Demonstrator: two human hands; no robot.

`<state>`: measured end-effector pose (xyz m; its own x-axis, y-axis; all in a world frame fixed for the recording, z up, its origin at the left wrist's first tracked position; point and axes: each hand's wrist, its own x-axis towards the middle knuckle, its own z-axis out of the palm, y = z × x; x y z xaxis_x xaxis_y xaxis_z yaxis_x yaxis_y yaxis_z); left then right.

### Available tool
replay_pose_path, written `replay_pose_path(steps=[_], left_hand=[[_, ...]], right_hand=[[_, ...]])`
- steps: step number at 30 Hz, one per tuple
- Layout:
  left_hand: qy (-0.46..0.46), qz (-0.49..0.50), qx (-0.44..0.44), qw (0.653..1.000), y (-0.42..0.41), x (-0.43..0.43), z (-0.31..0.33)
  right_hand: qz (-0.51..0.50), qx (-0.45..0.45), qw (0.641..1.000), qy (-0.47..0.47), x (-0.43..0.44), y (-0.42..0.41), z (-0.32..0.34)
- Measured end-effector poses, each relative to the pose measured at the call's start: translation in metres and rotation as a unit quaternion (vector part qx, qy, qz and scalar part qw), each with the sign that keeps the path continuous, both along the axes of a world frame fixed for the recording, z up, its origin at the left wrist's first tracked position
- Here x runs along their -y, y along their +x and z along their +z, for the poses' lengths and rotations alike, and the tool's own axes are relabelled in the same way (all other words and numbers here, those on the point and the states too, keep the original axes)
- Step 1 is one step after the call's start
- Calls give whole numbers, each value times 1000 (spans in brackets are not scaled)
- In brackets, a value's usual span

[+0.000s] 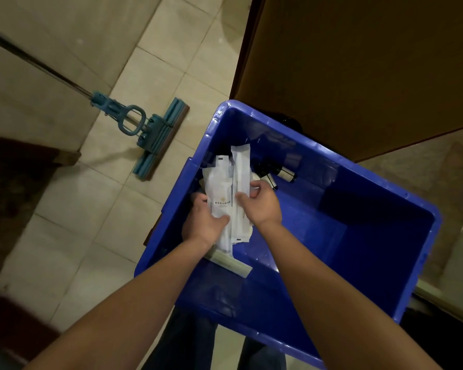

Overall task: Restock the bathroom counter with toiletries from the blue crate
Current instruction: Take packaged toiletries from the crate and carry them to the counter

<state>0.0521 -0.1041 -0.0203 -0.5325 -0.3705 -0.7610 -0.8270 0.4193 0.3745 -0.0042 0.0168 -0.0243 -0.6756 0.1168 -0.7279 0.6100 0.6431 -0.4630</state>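
The left hand point(202, 222) curls round a bundle of white toiletry packets point(219, 188), its thumb laid across the printed front. The right hand point(262, 204) pinches a long narrow white packet point(241, 166) just beside the bundle. Both hands are inside the blue crate point(385, 188), which stands beside a brown door point(358, 62). Small dark bottles point(278, 172) lie at its far end, and a pale flat packet point(233, 264) lies on its floor.

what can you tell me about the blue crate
The blue crate is a glossy plastic tub, rectangular and open-topped, with a thick rim. It stands upright before the person, beside a brown door; what it rests on is hidden. Small dark bottles lie toward its far side. The left hand and the right hand reach in and grip white packets.
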Motion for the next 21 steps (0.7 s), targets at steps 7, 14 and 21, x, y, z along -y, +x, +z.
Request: replay_pose_path(steps=[7,14,21], left_hand=[[-39,-25,21,999,-6,-6,-5],[-35,-32,23,999,-3,-6,-8],[-16,24,1,1000,1,-6,4]], right_hand=[[14,8,1000,7,0,-10,-7],[87,24,995,29,2,-8,1],[90,31,995,-21,-9,1,22]])
